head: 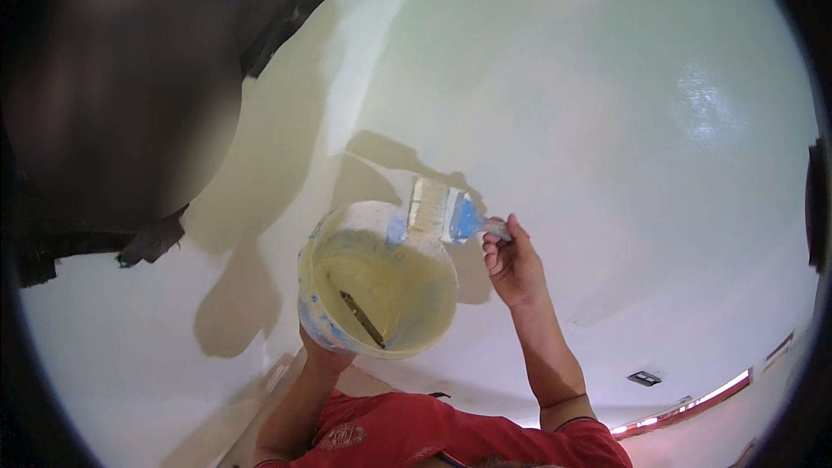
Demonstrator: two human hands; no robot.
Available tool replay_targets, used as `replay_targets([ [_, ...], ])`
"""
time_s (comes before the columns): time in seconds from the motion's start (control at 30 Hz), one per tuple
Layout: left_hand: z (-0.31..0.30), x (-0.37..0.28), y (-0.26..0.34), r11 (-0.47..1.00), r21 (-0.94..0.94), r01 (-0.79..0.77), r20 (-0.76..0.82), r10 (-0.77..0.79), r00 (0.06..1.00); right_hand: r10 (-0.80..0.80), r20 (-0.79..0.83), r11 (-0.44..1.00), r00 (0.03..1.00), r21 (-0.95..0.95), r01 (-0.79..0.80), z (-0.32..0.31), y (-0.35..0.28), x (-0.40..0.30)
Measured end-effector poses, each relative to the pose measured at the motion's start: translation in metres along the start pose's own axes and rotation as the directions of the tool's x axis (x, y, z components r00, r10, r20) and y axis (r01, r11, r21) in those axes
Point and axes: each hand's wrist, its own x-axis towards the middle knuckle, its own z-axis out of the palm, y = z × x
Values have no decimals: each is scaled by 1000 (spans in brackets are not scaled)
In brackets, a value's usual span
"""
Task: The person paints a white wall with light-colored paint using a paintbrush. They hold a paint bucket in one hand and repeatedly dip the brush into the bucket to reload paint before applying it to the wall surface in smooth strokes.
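Note:
My left hand [325, 350] supports a paint-smeared plastic bucket [312, 325] from its lower left side; most of the fingers are hidden by the bucket. Pale yellowish paint coats the inside, with blue smears along the wall and rim. A narrow dark stick or strip [362, 320] lies inside the bucket. In my right hand [517, 263] is the handle of a wide, flat paintbrush [455, 213] with a blue middle part. Its bristles, pale with paint, point left and overlap the bucket's upper right rim in the picture; whether they touch it I cannot tell.
A smooth pale wall surface [572, 117] fills most of the view, bearing shadows and a glossy patch. Ragged dark material [153, 240] and a blurred round area [123, 84] occupy the upper left. A small rectangular fixture [645, 378] sits lower right, near a bright slit [689, 405].

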Motion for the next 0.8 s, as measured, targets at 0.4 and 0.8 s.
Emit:
replay_targets([
  [0.4, 24, 0, -23, 978, 166, -124, 99, 109, 989, -775, 295, 373, 559, -501, 781, 110, -258, 26],
  [0.8, 12, -1, -26, 814, 510, -277, 224, 185, 957, -744, 646, -387, 171, -625, 678, 202, -454, 36],
])
